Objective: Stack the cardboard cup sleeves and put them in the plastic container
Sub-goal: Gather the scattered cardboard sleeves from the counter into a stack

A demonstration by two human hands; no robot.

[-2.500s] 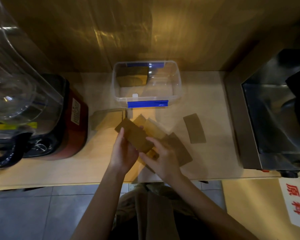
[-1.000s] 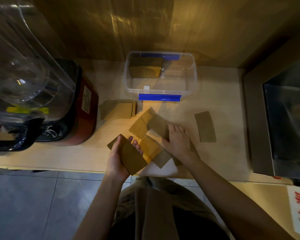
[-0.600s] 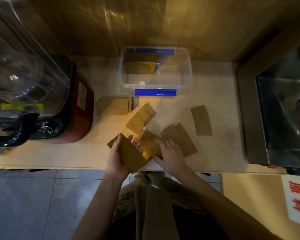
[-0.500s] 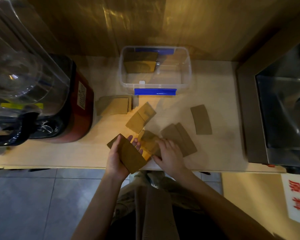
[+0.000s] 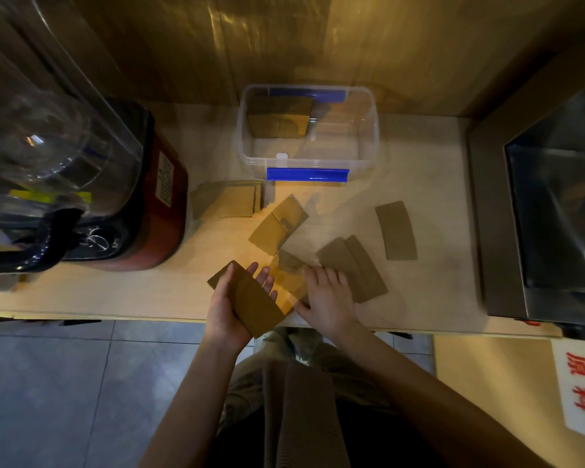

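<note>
Two hands: left (image 5: 228, 310) around a sleeve stack (image 5: 250, 298); right (image 5: 328, 297) flat on loose sleeves (image 5: 289, 276).

The clear plastic container with blue latches (image 5: 368, 130) stands open-topped, its right half bare. Bare wooden counter (image 5: 436, 184) lies right of it; the red-based blender (image 5: 149, 204) blocks the left.

Right hand (image 5: 330, 300) slid nearer, dragging a sleeve (image 5: 289, 275).
</note>
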